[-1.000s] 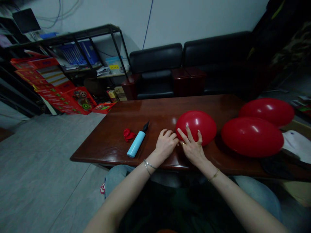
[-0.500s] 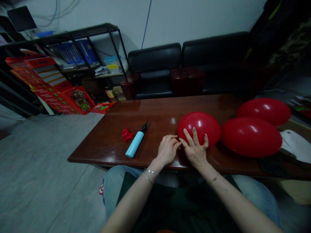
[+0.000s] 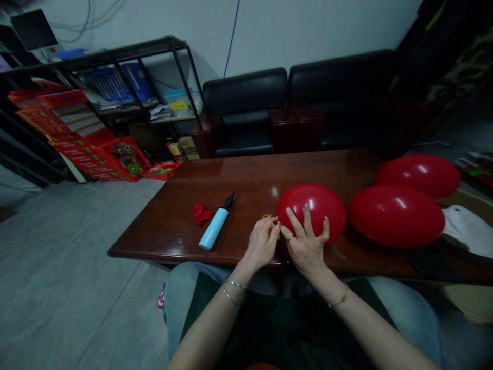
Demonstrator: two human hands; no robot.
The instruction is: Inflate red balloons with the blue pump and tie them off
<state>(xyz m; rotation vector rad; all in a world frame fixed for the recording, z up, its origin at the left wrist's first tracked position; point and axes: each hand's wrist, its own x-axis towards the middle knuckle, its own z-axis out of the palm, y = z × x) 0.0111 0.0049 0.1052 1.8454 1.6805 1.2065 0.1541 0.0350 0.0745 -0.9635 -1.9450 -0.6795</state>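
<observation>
On the glossy brown wooden table, a crumpled scrap of limp red rubber is seen beside a smooth, cylindrical blue pump with a tapered black nozzle. The fingertips of the left hand are drawn together at the left end of a taut, oval red balloon; what is pinched cannot be told. Across the balloon's near side, the right hand's fingers are splayed, its thumb's grip hidden. Farther right, two shiny balloons are placed. A cartoon picture is printed on a red box; a bin's yellow label cannot be read.
</observation>
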